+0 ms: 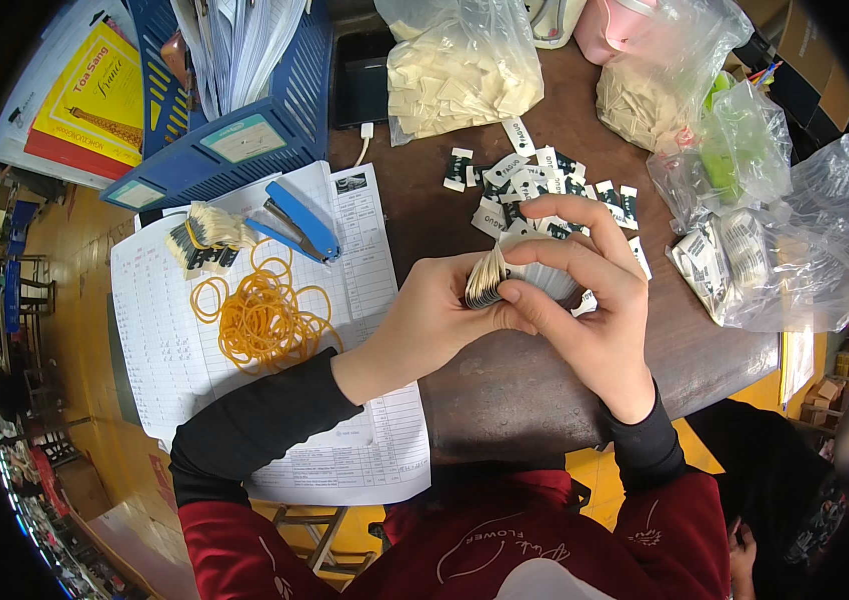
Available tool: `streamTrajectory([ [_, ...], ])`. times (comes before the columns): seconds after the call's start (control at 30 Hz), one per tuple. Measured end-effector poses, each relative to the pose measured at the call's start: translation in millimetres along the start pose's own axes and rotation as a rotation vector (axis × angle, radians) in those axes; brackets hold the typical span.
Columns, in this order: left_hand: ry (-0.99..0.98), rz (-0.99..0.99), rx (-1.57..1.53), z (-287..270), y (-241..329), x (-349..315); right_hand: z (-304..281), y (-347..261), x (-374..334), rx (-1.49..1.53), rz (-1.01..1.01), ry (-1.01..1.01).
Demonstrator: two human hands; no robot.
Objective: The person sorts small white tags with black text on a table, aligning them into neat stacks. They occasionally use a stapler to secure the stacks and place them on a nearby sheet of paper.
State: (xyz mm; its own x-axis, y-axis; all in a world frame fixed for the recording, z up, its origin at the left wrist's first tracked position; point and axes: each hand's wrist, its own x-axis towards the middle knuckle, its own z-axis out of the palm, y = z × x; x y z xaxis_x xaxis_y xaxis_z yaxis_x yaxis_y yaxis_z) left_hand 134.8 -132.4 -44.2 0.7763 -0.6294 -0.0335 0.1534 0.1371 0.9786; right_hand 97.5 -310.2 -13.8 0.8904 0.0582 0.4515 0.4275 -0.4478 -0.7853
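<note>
Between my two hands is a thick stack of fabric labels (486, 279), bent so that its edges fan out. My left hand (435, 305) is closed round the stack's left end, with the thumb along its near side. On the right side, my right hand (595, 290) pinches the labels between thumb and forefinger, its other fingers curled above. Just beyond my hands lies a loose heap of small white and dark green labels (525, 185). Part of that heap is hidden behind my right hand.
Left, on printed sheets (155, 330), lie orange rubber bands (270, 315), a blue stapler (295, 222) and a banded label bundle (207, 240). Behind them stands a blue file basket (275, 115). Bags of cream labels (465, 85) and a clear bag with label bundles (745, 255) edge the brown table (485, 400).
</note>
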Motion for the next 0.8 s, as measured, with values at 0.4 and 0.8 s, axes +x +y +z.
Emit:
streamTrajectory([
  [0.4, 0.001, 0.003, 0.131, -2.4, -3.4, 0.1, -0.1, -1.9, 0.4, -0.024, 0.008, -0.012],
  [0.8, 0.032, 0.062, 0.127, -0.1, -2.7, 0.4, -0.3, 0.5, 1.5, -0.066, -0.054, -0.001],
])
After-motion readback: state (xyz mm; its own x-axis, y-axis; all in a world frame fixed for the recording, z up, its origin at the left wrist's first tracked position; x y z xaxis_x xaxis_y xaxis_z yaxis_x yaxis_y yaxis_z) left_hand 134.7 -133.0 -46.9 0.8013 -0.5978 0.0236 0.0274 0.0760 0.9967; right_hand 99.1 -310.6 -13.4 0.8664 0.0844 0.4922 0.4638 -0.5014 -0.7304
